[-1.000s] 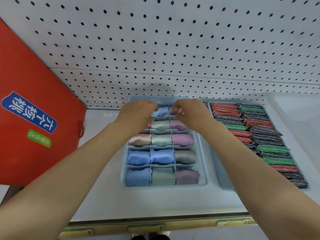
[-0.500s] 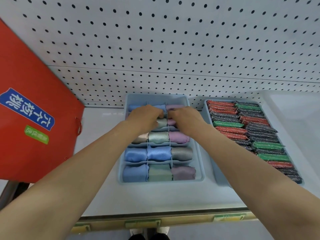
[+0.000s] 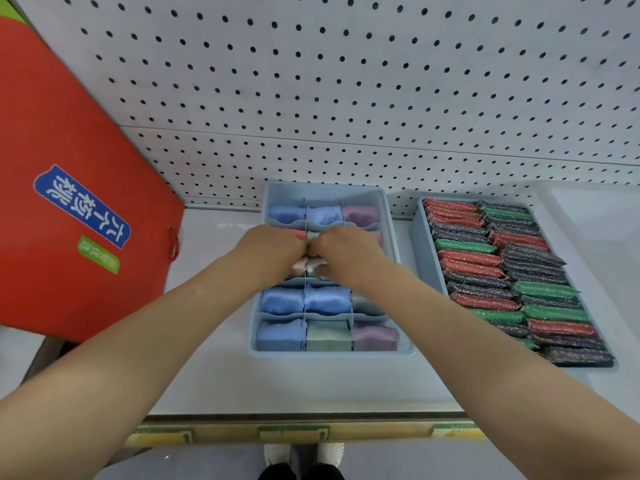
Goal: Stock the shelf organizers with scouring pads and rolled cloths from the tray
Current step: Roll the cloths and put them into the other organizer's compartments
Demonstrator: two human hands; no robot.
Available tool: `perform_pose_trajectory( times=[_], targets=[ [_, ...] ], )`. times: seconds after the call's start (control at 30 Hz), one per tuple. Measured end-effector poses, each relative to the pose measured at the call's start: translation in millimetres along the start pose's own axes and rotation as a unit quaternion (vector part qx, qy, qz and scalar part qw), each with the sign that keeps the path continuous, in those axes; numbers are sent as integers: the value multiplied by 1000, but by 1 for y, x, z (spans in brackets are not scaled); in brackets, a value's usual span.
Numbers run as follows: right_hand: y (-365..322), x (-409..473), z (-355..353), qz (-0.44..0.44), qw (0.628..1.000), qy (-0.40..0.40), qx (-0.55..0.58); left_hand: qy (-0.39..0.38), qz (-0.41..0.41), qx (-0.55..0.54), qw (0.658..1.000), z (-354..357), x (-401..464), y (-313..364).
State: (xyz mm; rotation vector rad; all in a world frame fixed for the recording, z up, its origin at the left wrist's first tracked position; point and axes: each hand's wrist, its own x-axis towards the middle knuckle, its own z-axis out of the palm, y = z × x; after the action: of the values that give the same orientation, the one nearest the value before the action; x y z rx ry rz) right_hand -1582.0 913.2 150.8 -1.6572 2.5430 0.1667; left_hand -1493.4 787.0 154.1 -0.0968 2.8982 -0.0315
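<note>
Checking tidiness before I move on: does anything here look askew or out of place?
Mostly tidy. In the pad bin, some dark pads on the right sit skewed. Both hands cover the cloth organizer's middle rows, so those cannot be judged.

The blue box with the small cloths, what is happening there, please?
A person is stocking a shelf. Both hands, the left hand and the right hand, meet over the middle rows of the divided organizer and work on a grey-green rolled cloth there; how the fingers lie is hidden. The other compartments in view already hold rolled cloths in blue, green and purple. To the right, a second organizer is packed with red, green and dark scouring pads. A red bag leans at the left.
</note>
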Motion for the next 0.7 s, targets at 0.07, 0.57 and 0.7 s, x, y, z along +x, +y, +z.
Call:
perform_pose_trajectory(
  times=[0.07, 0.57, 0.7],
  targets=[
    [-3, 3, 4, 12, 1000, -11, -12, 18, 5, 8, 1000, 2, -1, 0],
    [-2, -2, 8, 2, 999, -16, 31, 86, 18, -40, 995, 15, -8, -8],
    [2, -1, 17, -24, 999, -22, 30, 50, 9, -26, 998, 5, -10, -3]
  ],
)
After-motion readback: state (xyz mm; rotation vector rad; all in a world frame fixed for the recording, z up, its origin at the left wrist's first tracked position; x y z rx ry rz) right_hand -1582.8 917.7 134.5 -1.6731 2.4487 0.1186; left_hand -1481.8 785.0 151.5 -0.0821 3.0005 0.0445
